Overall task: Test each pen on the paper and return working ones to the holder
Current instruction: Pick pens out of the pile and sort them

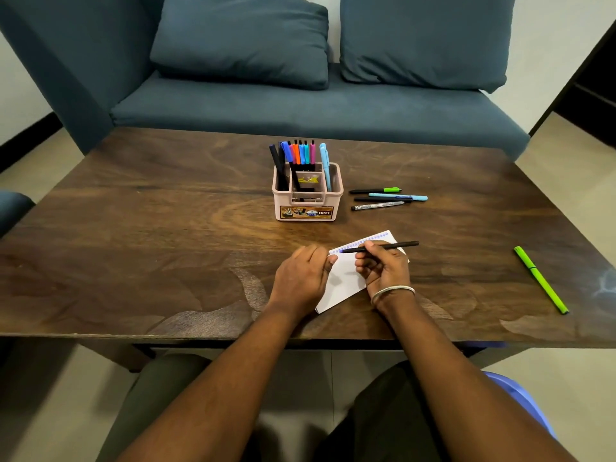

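Right hand point(383, 265) is pinching a black pen point(380, 247), tip on paper point(343, 278); left hand point(303, 275), fingers curled, is steadying the sheet. Holder point(308, 195) is mostly full; four pens point(386, 198) are waiting beside it, green pen point(540, 279) lying apart.

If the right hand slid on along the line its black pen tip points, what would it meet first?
The right hand holds the black pen with its tip pointing left across the paper. Going straight on, it would likely meet the left hand's thumb at the paper's left edge first, though depth is unclear.
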